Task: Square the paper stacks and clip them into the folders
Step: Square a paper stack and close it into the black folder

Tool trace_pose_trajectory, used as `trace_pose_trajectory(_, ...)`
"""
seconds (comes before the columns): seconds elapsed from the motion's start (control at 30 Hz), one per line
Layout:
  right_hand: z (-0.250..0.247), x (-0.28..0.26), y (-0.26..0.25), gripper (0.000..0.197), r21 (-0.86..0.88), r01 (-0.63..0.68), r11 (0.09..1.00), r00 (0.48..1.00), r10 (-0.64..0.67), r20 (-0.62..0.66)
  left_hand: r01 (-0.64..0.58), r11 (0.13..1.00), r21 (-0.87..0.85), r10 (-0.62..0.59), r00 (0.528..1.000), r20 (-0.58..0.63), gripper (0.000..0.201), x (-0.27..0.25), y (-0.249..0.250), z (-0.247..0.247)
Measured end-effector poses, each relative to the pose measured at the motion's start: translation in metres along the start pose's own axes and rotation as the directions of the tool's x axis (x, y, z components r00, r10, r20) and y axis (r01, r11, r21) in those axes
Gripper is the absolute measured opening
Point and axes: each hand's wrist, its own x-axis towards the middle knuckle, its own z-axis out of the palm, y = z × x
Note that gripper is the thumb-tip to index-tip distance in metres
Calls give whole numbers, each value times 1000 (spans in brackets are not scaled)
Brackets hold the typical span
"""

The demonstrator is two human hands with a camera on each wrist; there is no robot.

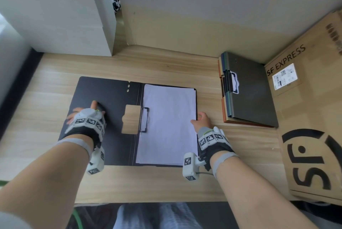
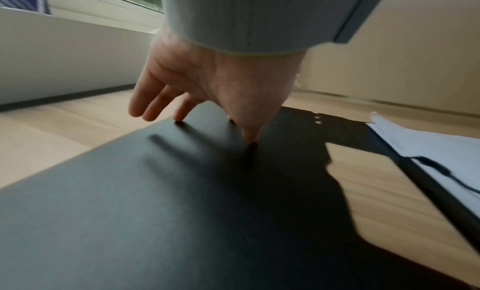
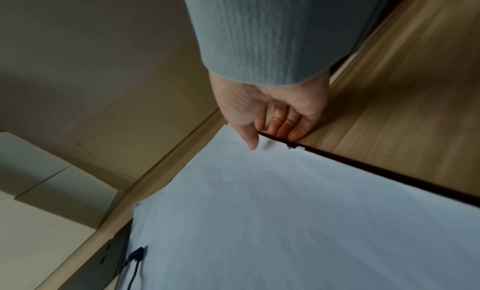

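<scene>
Both forearms reach forward over the near edge of the wooden table; each wrist carries a strapped camera unit with black-and-white marker tags.

Left hand: on the open left cover of the black folder. Left wrist view: fingers straight and slightly spread, thumb tip and one fingertip touching the cover, the other fingers lifted just above it. Nothing grasped.

Right hand: at the right edge of the folder, about mid-height of the page. Right wrist view: thumb lies on top of the paper stack; the four fingers, held close together, curl down at the folder's outer edge. Whether they reach under the edge cannot be told.

Paper stack: white sheets lying on the right half of the folder, left edge at the spine under the black wire clip. Right edges are uneven; a few sheets stick out just by the thumb.

Folder: lies flat and open at table centre. A cut-out in the left cover beside the clip shows the table wood through it.

Further right, near the back: a stack of closed folders, dark grey one on top with its clip showing, coloured edges beneath. A cardboard box printed "SF EXPRESS" stands just beside that stack. A white box sits at back left.
</scene>
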Motion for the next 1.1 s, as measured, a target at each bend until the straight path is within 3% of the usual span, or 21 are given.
trace_pose_trajectory(0.13, 0, 1, 0, 48, -47, 7, 999, 1000, -8, -20, 39, 994, -102, -40, 999, -12, 72, 16, -34, 3)
trace_pose_trajectory(0.23, 0, -1, 0, 47, -68, 12, 998, 999, -14, -31, 118, 964, -238, -124, 992, -12, 70, 18, -40, 3)
trace_pose_trajectory(0.37, 1, -2, -3, 48, -71, 33, 997, 999, -36, -41, 70, 829, -554, -91, 996, -10, 70, 20, -40, -8)
trace_pose_trajectory(0.43, 1, 0, -3, 47, -62, 32, 998, 999, -34, -42, 24, 800, -599, -70, 996, -53, 68, 66, -52, 18)
trace_pose_trajectory(0.53, 2, -2, -3, 47, -54, 32, 998, 999, -34, -35, -14, 829, -559, -62, 991, -117, 85, 148, -71, 75)
trace_pose_trajectory(0.57, 2, -3, -3, 47, -49, 34, 998, 999, -35, -36, 12, 837, -547, -66, 995, -80, 86, 137, -67, 71)
trace_pose_trajectory(0.67, 2, -6, -2, 47, -35, 43, 998, 999, -44, -27, 90, 932, -350, -94, 996, 6, 65, 10, -51, -4)
trace_pose_trajectory(0.7, 2, -6, -2, 48, -29, 44, 999, 999, -45, -23, 88, 941, -326, -95, 995, -5, 61, -6, -49, -14)
trace_pose_trajectory(0.87, -1, -6, -1, 47, -3, 49, 999, 999, -49, -4, -5, 969, -245, -23, 994, -111, 47, -7, -62, -23)
trace_pose_trajectory(0.97, -3, -5, 0, 46, 6, 56, 998, 998, -56, 4, -103, 921, -376, 80, 994, -78, 56, -1, -59, -42)
trace_pose_trajectory(1.1, -5, -4, 5, 45, -3, 54, 999, 999, -54, -8, -219, 933, -286, 232, 973, 10, 57, -20, -48, -100)
